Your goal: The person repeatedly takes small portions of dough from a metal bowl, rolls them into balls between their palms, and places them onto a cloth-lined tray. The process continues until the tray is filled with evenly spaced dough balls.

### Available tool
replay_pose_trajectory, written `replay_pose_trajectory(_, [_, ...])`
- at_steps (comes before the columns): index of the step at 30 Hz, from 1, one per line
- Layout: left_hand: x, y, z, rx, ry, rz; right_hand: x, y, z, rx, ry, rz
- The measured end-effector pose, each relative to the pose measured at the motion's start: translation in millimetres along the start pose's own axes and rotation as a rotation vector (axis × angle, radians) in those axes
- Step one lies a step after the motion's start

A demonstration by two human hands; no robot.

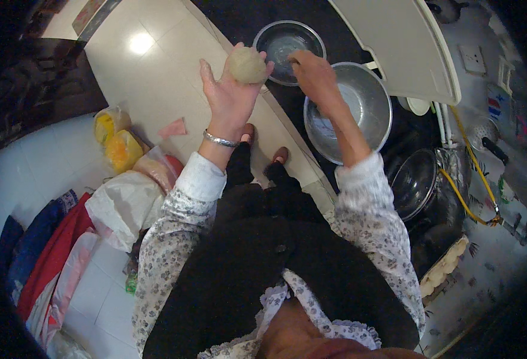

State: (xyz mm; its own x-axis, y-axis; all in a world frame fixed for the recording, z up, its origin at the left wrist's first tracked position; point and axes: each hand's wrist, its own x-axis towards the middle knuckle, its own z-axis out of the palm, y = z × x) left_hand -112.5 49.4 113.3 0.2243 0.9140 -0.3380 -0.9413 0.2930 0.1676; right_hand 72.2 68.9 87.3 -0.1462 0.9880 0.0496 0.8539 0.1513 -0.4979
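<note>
A round ball of pale dough point(247, 65) rests on the raised palm and fingers of my left hand point(234, 92), which is turned upward with the thumb apart. My right hand point(314, 76) is over the right edge of a small metal bowl point(286, 30), its fingers bent inward; whether anything is between them cannot be told. Below that hand and the forearm stands a larger metal bowl point(376, 103), with a shiny bare inside. Both bowls are on a black countertop point(286, 101).
A pale board or lid point(407, 49) leans over the counter at the upper right. A dark pan or glass lid point(414, 184) and a yellow hose point(474, 161) lie to the right. Plastic bags point(122, 206) and folded cloths point(57, 251) are at the left.
</note>
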Motion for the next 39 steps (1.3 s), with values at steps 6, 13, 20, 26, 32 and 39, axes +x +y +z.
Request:
replay_pose_trajectory(6, [-3, -31, 29, 0.117, -0.075, -0.106, -74, -86, -65, 0.5, 0.201, -0.248])
replay_pose_trajectory(13, [-17, -65, 40, 0.193, -0.063, -0.196, -119, -67, -79, 0.346, 0.248, -0.132])
replay_pose_trajectory(20, [-48, -99, 65, 0.4, -0.13, -0.357, -103, -34, -85, 0.463, 0.518, -0.19])
replay_pose_trajectory(26, [-18, -107, 77, 0.499, -0.162, -0.101, -107, -23, -101, 1.062, 0.456, 0.134])
replay_pose_trajectory(32, [-50, -130, 60, 0.421, -0.144, -0.306, -98, -28, -87, 1.241, 0.801, 0.335])
replay_pose_trajectory(39, [-40, -129, 60, 0.445, -0.087, -0.279, -125, -53, -75, 0.889, 0.68, 0.143])
